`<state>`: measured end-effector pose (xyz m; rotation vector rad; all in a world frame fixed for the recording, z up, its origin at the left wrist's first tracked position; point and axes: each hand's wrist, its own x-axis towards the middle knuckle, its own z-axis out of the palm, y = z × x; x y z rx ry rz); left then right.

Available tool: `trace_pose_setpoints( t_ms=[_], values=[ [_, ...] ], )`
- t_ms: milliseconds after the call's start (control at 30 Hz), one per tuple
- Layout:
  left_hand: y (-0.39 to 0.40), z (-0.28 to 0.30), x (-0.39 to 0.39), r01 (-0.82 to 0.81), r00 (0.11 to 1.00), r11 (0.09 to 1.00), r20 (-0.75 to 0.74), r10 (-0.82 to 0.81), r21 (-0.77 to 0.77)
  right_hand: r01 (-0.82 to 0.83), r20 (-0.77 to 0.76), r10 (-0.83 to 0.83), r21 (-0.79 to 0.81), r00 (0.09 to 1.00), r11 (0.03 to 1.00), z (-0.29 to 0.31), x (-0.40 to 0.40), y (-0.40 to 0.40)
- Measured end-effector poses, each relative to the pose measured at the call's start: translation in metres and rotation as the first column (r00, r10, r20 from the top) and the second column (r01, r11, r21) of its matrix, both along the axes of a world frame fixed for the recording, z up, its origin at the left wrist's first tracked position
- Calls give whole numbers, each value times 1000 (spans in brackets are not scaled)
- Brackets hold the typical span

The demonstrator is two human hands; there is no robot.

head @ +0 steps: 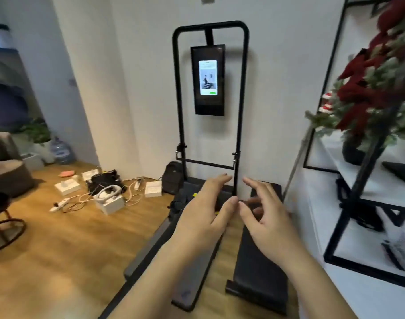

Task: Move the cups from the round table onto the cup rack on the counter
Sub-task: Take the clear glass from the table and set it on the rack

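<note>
Both hands, left hand and right hand, hung empty with loose fingers over the treadmill at 12 o'clock, no cups or rack in sight, though I'd guess cups are light, breakable, best held by the body.
</note>
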<state>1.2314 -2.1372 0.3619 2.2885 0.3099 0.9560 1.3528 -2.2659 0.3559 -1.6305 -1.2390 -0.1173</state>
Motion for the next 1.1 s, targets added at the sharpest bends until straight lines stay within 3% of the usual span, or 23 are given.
trace_pose_setpoints(
  t_ms=[233, 533, 833, 1100],
  values=[
    [103, -15, -270, -399, 916, 917, -52, 398, 1, -380, 5, 380, -9, 925, 925, -8, -224, 159],
    [190, -17, -561, -671, 741, 741, -56, 670, -19, -603, -21, 603, -54, 798, 796, -23, -504, 293],
    [249, -59, -756, -830, 554, 548, -44, 831, -100, -726, 0, 728, -75, 685, 684, -39, -688, 402],
    [366, -67, -888, -877, 477, 469, -74, 876, -103, -742, -6, 743, -72, 669, 667, -59, -820, 532]
  ],
)
